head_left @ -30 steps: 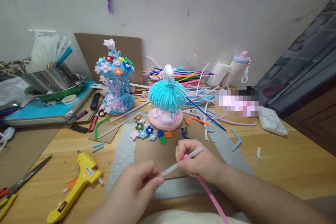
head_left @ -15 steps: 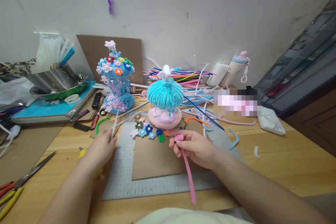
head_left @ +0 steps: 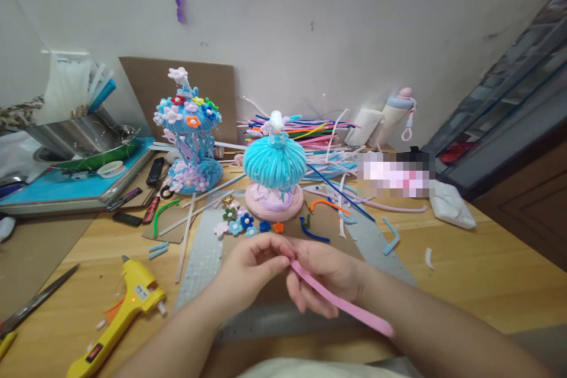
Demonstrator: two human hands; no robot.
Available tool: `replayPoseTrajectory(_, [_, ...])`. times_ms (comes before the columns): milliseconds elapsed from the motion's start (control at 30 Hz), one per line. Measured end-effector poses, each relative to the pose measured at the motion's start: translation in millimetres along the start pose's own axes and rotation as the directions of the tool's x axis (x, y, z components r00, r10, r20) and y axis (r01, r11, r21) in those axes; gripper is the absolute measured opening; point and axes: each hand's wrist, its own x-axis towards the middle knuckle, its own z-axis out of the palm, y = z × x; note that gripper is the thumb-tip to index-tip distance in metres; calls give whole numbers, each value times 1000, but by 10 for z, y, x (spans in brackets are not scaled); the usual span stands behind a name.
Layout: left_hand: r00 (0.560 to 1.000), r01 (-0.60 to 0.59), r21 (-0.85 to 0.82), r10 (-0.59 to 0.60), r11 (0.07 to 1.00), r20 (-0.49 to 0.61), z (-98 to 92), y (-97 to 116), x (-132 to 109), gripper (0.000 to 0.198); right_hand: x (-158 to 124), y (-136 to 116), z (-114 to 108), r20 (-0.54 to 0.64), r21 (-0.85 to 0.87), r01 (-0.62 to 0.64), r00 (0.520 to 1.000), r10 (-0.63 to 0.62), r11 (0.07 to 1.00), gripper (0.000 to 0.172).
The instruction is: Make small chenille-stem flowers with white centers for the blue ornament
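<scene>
My left hand [head_left: 259,266] and my right hand [head_left: 328,271] meet in front of me, fingertips pinched together on a pink pipe cleaner [head_left: 343,302]. Its long free end slants down to the right across my right palm; the worked end is hidden behind my fingers. Just beyond my hands lie several small pipe-cleaner flowers, among them an orange flower [head_left: 278,227] and a light blue flower [head_left: 235,227]. Behind them stands a turquoise pipe-cleaner dome [head_left: 274,159] on a pink round base [head_left: 297,204]. A taller flower-covered blue piece [head_left: 188,115] stands to its left.
A yellow glue gun [head_left: 133,295] lies left of my left forearm, with scissors [head_left: 39,301] farther left. Under my hands are cardboard and a grey cutting mat [head_left: 204,260]. Loose pipe cleaners [head_left: 328,159] pile up behind the dome. A steel pot [head_left: 73,136] stands back left.
My left hand has let go of a pale strip, now lying on the table, and come right to join my right hand. The pink pipe cleaner's free end has swung to the right.
</scene>
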Motion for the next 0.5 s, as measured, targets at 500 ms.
replayPoseTrajectory(500, [901,218,-610,-397,762,-173,-125,-27,-26,24,-74,-16,155,-343,-233,554,722,-601,799,13])
